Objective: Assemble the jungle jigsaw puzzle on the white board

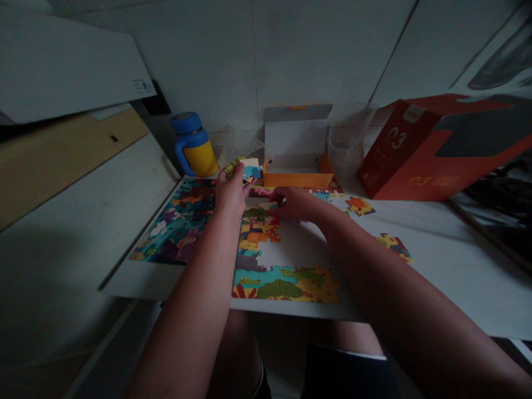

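A colourful jigsaw puzzle (183, 221) lies partly joined on a white table (449, 266). My left hand (230, 191) is raised over its far edge and pinches a few puzzle pieces (246, 168), blue and green. My right hand (293, 202) rests flat on the table at the puzzle's far middle, fingers on a joined piece (260, 219). A joined strip with green animals (286, 282) runs along the near edge. Loose pieces (361, 205) lie to the right.
A blue and yellow mug (194, 145) stands at the back left. An open orange and white box (297, 149) sits behind the hands, a clear plastic bag (347, 141) beside it. A large red carton (436, 147) lies at the right. Another loose piece (394, 246) lies near it.
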Motion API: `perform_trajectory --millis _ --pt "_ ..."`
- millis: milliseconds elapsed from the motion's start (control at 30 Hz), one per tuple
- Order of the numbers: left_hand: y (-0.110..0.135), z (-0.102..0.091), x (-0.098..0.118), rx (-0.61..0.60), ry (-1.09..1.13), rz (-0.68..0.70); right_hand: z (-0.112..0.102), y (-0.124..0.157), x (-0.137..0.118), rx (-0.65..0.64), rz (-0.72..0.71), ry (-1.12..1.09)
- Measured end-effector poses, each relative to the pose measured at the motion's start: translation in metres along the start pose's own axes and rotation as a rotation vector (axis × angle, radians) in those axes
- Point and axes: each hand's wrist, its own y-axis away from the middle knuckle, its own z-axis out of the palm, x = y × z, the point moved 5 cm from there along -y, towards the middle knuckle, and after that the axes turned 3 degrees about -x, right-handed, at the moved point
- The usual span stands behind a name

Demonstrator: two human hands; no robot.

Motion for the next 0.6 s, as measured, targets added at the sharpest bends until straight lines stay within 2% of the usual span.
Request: perform_trajectory --millis 200,300,367,433,533,567,600 --pt "0.001 0.000 0.000 -0.011 -0.002 0.004 0.008 0.003 -0.011 0.013 -0.091 0.176" --pt "0.001 0.001 -0.001 -0.012 0.007 0.000 0.011 0.003 -0.010 0.012 -0.088 0.214" --pt "0.001 0.002 -0.002 -0.008 -0.002 -0.006 0.006 0.002 -0.012 0.029 -0.083 0.222" --pt "0.000 0.002 -0.003 0.001 -0.019 -0.016 -0.008 0.007 -0.022 0.106 -0.067 0.221" --pt "-0.001 0.002 -0.004 0.005 -0.024 -0.013 -0.028 0.040 -0.059 0.232 -0.074 0.191" --pt "-0.001 0.002 -0.004 -0.004 -0.012 -0.004 -0.028 0.060 -0.076 0.223 -0.098 0.170" --pt "-0.001 0.002 -0.004 -0.015 0.004 0.001 -0.021 0.083 -0.093 0.135 -0.125 0.149"
